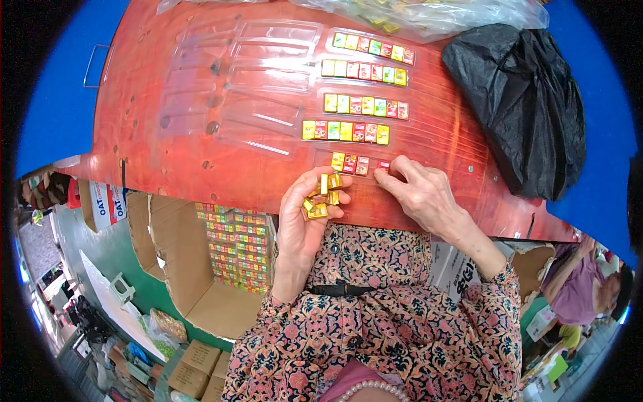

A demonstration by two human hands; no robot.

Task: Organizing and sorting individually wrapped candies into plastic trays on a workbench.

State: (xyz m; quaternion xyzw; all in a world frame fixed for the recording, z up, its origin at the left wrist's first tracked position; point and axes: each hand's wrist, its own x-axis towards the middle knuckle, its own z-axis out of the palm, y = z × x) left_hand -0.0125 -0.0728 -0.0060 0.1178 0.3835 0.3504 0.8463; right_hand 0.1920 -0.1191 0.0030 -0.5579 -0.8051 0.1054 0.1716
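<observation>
Several small yellow boxes (pixel 324 185) lie cupped in my left hand (pixel 299 206), its fingers curled round them just off the table's near edge. With thumb and forefinger my right hand (pixel 425 194) pinches a small red box (pixel 382 165) at the right part of the nearest clear plastic tray. Three small boxes (pixel 349 163), yellow and red, sit side by side in that tray, a gap between them and the pinched one. Beyond it, rows of yellow, red and green boxes (pixel 345 131) fill several more trays.
Clear plastic trays (pixel 273 41) lie stacked or overlapping on the left of the red table (pixel 181 171). A black plastic bag (pixel 519 110) is at the right, a clear bag (pixel 429 17) at the far edge. Below left, an open carton (pixel 177 254) holds packed trays.
</observation>
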